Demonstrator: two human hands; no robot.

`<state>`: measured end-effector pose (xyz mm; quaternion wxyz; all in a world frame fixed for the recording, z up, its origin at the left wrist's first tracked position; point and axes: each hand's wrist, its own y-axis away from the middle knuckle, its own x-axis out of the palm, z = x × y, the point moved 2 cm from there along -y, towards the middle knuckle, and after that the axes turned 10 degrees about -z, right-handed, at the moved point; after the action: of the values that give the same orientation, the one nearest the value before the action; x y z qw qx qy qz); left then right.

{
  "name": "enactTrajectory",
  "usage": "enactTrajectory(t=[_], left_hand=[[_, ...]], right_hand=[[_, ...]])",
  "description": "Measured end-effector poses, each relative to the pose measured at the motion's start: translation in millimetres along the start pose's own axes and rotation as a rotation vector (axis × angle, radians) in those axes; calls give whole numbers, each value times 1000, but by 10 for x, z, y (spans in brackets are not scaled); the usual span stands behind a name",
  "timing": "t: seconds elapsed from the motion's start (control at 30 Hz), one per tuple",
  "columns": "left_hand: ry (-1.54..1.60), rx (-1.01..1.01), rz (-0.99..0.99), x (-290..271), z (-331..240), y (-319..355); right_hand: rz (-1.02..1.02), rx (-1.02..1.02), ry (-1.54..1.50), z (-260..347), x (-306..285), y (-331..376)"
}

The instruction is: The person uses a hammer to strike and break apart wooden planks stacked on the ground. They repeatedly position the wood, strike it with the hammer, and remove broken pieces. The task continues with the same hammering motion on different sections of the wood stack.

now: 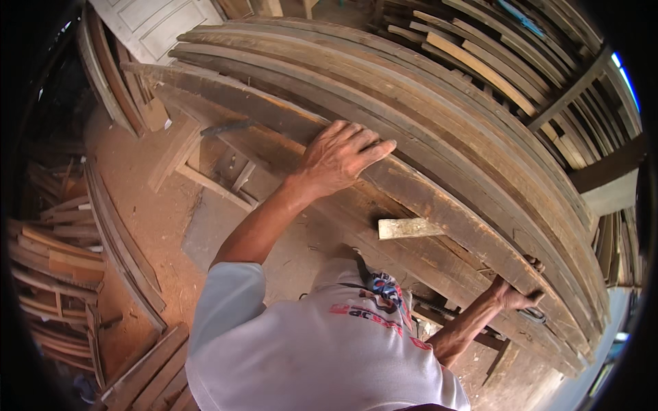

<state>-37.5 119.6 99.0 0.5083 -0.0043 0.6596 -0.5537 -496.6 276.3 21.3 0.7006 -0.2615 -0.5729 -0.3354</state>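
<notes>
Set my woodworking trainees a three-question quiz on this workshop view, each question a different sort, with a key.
1. True or false: the left hand and the right hand both hold the same long plank.
2. Which is nearest the white panelled door? A) right hand B) left hand C) short pale block
3. Short answer: on which side of the held plank does the short pale block show, the person's side or the far side?

Key: 1. True. 2. B. 3. The person's side.
</notes>
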Motion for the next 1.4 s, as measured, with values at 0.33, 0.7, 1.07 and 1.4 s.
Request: enactTrajectory(t=[0.33, 0.7, 1.07, 1.4], left_hand=[[246, -273, 572, 34, -244, -171], [242, -270, 404, 339, -669, 467], [242, -361, 426, 398, -746, 1872], [334, -400, 664, 88, -511, 2468]], right_hand=[[-84, 49, -78, 184, -140, -50], [-145, 86, -113, 363, -649, 174], [-649, -199, 544, 94, -1603, 1311], [-723, 41, 154, -305, -2388, 2089]])
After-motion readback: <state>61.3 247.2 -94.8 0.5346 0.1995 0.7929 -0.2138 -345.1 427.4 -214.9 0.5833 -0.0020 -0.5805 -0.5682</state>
